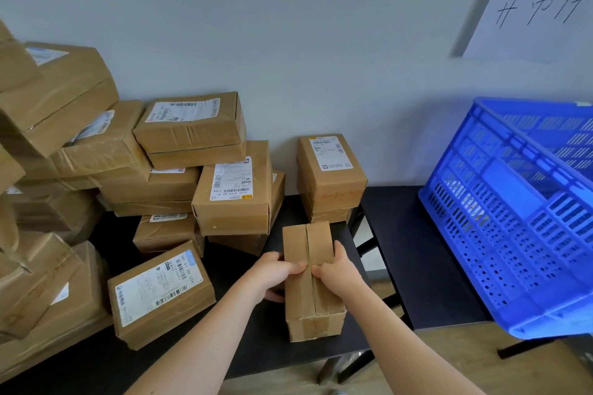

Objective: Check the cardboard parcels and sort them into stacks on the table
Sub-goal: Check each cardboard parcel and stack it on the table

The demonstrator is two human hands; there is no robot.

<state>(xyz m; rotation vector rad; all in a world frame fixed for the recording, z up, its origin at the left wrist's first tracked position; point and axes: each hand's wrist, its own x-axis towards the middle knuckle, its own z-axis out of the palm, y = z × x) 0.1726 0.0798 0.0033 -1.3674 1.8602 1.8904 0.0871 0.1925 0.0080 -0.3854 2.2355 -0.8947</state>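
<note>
Centre parcel [313, 279] on table [272, 349]. Parcel heap [160, 183] at 9–10 o'clock. Two-parcel stack [332, 176] at 12 o'clock. Crate [513, 218] at 3 o'clock, on side table [417, 250].

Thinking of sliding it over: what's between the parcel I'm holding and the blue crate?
Head view: no parcels, just bare black table, a gap between tables, then the second table under the blue crate.

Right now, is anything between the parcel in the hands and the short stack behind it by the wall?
Nothing visible. The left hand and right hand hold the taped parcel directly before the stack.
</note>
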